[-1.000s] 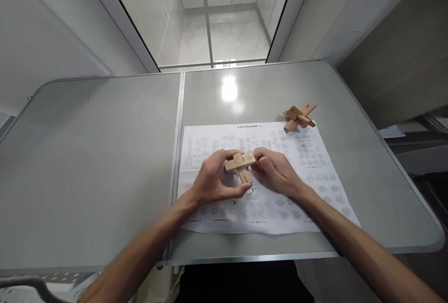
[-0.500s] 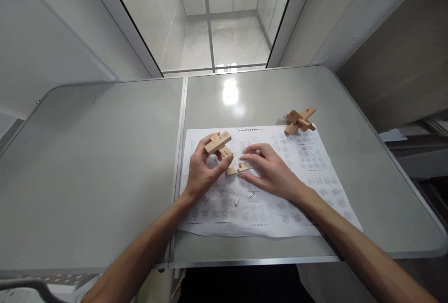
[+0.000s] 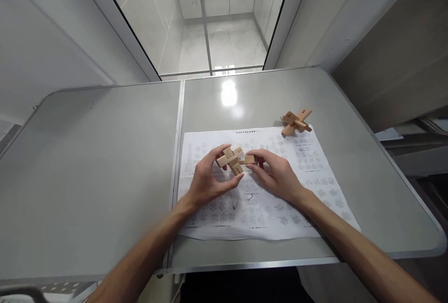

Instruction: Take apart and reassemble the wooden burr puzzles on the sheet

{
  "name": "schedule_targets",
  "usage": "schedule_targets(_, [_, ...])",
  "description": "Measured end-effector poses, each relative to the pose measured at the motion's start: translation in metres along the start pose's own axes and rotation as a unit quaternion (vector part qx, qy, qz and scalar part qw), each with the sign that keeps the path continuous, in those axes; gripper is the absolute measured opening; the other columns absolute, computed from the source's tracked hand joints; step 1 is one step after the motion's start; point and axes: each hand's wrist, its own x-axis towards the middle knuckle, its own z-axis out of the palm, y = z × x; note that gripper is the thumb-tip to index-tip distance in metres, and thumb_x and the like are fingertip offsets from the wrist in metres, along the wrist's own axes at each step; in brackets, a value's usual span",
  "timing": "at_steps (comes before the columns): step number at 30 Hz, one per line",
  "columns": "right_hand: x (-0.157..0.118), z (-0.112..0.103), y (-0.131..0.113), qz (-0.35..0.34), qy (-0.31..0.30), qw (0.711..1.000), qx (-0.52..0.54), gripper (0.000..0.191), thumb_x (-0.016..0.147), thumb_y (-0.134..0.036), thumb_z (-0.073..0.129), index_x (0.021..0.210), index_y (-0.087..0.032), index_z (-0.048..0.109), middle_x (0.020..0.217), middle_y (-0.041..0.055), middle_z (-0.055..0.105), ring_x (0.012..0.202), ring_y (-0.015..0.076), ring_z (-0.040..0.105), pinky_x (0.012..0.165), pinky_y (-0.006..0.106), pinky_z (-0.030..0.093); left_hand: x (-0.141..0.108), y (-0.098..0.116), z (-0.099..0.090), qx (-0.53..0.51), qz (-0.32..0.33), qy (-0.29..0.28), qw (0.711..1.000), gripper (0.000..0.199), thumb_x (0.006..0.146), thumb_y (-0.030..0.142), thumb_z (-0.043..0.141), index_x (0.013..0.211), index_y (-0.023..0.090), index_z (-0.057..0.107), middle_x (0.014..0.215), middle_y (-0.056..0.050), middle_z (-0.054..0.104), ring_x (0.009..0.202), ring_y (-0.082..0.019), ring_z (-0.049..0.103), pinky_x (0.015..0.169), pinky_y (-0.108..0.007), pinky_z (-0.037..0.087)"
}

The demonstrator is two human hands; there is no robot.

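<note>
My left hand [image 3: 206,179] grips a cluster of joined light wooden blocks [image 3: 231,157] between thumb and fingers, held above a printed sheet. Close on its right, my right hand [image 3: 278,172] pinches a single notched wooden piece [image 3: 249,159] by its right end. The piece's left end meets the cluster's right side; whether it sits inside a gap cannot be made out. Under both hands lies the white printed sheet [image 3: 217,221], covered in small diagrams.
A darker assembled wooden cross shape [image 3: 296,123] stands at the sheet's upper right corner. Two small dark marks or bits show on the sheet below the hands. The grey table [image 3: 122,177] has a metal seam left of the sheet. Beyond it is a glass panel.
My right hand has closed on the notched piece and lifted it off the sheet. My left hand has moved right and turned the cluster, bringing the two together.
</note>
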Motion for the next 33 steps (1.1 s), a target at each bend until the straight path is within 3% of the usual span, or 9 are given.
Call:
schedule_targets(9, [-0.0023,0.0025,0.0021,-0.033,0.044,0.998,-0.012,0.020,0.108,-0.023,0.064,0.127,-0.024,0.061,0.103,0.0064,0.078,0.071,0.0169,0.070,0.057,0.027,0.058,-0.0004,-0.0034,0.0009,-0.006,-0.011,-0.028,1.000,0.065,0.087,0.032,0.087,0.144,0.021,0.058,0.100,-0.003,0.071,0.077,-0.014,0.065,0.073,-0.029,0.061])
schedule_targets(14, [-0.0003,0.0002,-0.0012,-0.055,0.030,0.998,-0.008,0.019,0.108,-0.021,0.063,0.127,-0.024,0.062,0.098,0.0051,0.078,0.070,0.0157,0.071,0.056,0.025,0.058,-0.0015,-0.0058,0.0016,-0.013,-0.002,-0.040,0.999,0.066,0.087,0.032,0.088,0.145,0.022,0.058,0.105,-0.003,0.072,0.075,-0.013,0.062,0.075,-0.030,0.061])
schedule_targets(23, [0.0008,-0.0019,-0.0040,-0.076,0.023,0.997,0.001,0.023,0.108,-0.017,0.065,0.129,-0.026,0.067,0.092,0.0035,0.076,0.068,0.0148,0.066,0.051,0.024,0.052,-0.0011,-0.0050,-0.0003,-0.009,0.029,-0.087,0.996,0.068,0.089,0.029,0.086,0.149,0.024,0.055,0.116,-0.007,0.074,0.092,-0.019,0.070,0.080,-0.033,0.061])
schedule_targets(33, [0.0010,-0.0065,-0.0038,-0.068,0.001,0.997,0.034,0.020,0.107,-0.021,0.066,0.127,-0.025,0.067,0.096,0.0040,0.078,0.069,0.0149,0.067,0.055,0.025,0.058,-0.0029,-0.0057,0.0005,0.009,0.024,-0.087,0.996,0.068,0.089,0.033,0.086,0.149,0.024,0.055,0.118,-0.008,0.076,0.096,-0.021,0.071,0.085,-0.036,0.060])
